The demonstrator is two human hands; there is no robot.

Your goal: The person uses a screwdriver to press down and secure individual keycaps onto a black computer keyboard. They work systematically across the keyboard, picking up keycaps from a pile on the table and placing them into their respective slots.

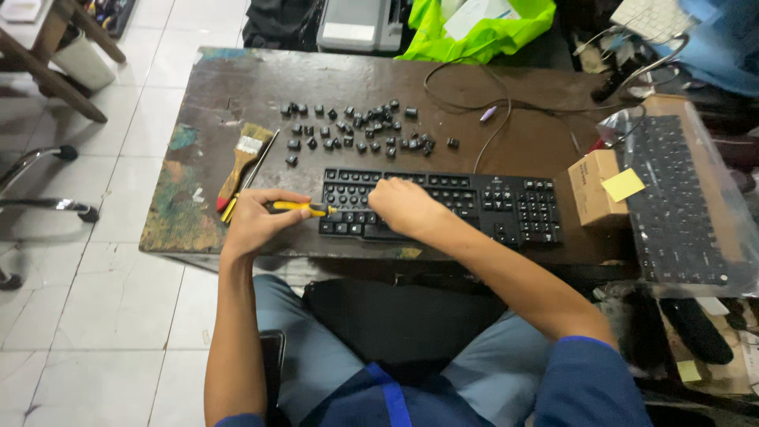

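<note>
I see my left hand [257, 221] pinching a yellow-handled screwdriver [304, 209] that points rightward at the black keyboard [474, 204], which lies lengthwise across the bench [198, 198], while my right hand [403, 205] presses flat on its keys, nearer.

keys under right hand [405, 205] hidden

White tiled floor [118, 308]; worn dark wooden table [198, 213], paint-stained; chrome chair legs [47, 202] left; wooden stool legs [55, 71] beyond
</note>
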